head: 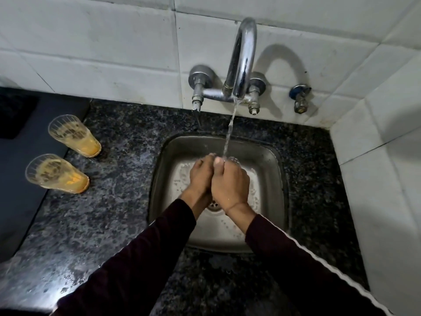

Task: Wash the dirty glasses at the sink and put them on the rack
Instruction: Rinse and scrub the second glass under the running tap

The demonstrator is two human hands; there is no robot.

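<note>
Over the steel sink [271, 160], both my hands hold a clear glass [234, 160] under the running tap. My right hand [230, 185] grips the glass, whose rim shows just past my fingers. My left hand [201, 176] is pressed against the glass from the left, fingers curled at it. Most of the glass is hidden by my hands. Water from the chrome tap [242, 58] falls onto its rim. Two dirty glasses with orange residue stand on the counter at the left, one further back [74, 135] and one nearer [57, 174].
A dark speckled stone counter [114, 213] surrounds the sink. A dark mat or tray [25, 156] lies at the far left. White tiled walls rise behind and on the right, with a small valve [299, 99] beside the tap. The sink drain [214, 205] shows below my wrists.
</note>
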